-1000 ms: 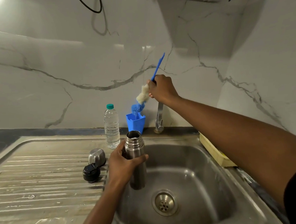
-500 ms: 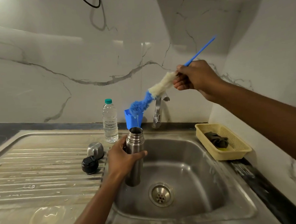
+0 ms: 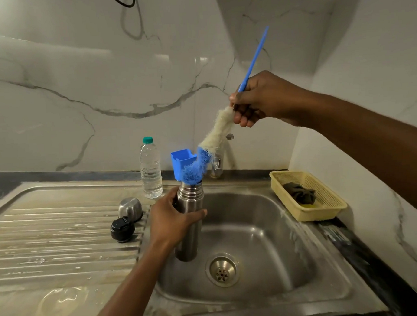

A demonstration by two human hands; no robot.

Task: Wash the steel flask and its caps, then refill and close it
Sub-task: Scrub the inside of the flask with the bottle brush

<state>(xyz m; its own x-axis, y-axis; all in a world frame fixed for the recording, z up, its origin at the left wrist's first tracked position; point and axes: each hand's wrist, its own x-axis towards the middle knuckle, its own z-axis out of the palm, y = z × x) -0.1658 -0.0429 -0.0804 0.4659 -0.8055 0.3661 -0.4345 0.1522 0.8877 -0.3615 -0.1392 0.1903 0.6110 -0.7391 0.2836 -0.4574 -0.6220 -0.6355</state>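
My left hand [image 3: 172,220] grips the open steel flask [image 3: 188,241] upright over the sink basin [image 3: 267,239]. In my right hand [image 3: 260,100] is a bottle brush [image 3: 211,143] with a thin blue handle, white bristles and a blue bristle tip. The blue tip sits in the flask's mouth, bent over at the rim. On the drainboard to the left of the flask lie the steel cap [image 3: 130,208] and the black inner cap [image 3: 122,229], side by side.
A clear water bottle with a green lid [image 3: 150,169] and a blue plastic holder [image 3: 182,161] stand behind the sink. The tap [image 3: 218,161] is behind the brush. A yellow basket [image 3: 326,209] with a dark cloth sits at the right. The ribbed drainboard [image 3: 50,250] is wet.
My right hand lifted the brush out of the blue holder, swung it right, then brought it down so its blue tip now enters the flask's mouth. The flask stayed in my left hand.
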